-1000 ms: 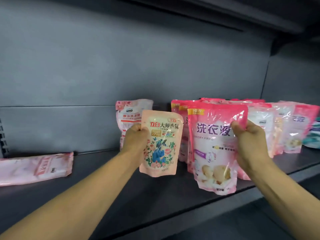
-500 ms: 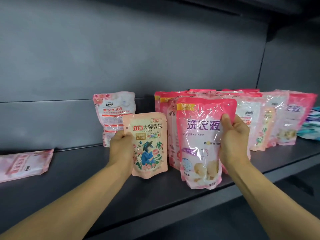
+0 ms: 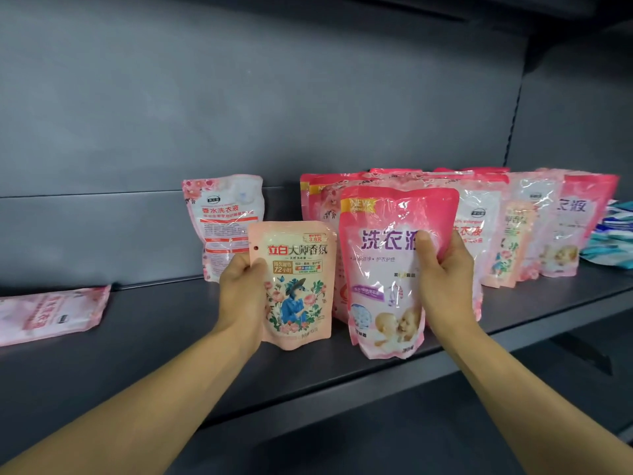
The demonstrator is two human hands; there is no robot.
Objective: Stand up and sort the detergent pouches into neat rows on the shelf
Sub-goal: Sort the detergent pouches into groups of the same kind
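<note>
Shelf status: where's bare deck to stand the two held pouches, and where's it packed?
Bare shelf runs between the flat pouch at far left and the lone upright pouch, and along the front edge under both hands. Crowded: from the pink pouch rightward, standing pouches overlap through to the blue packs.

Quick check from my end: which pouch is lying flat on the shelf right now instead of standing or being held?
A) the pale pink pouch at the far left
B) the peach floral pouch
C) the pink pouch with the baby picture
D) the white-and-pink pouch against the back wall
A: the pale pink pouch at the far left lies flat on the shelf, while the left hand and right hand hold the other two upright.
</note>
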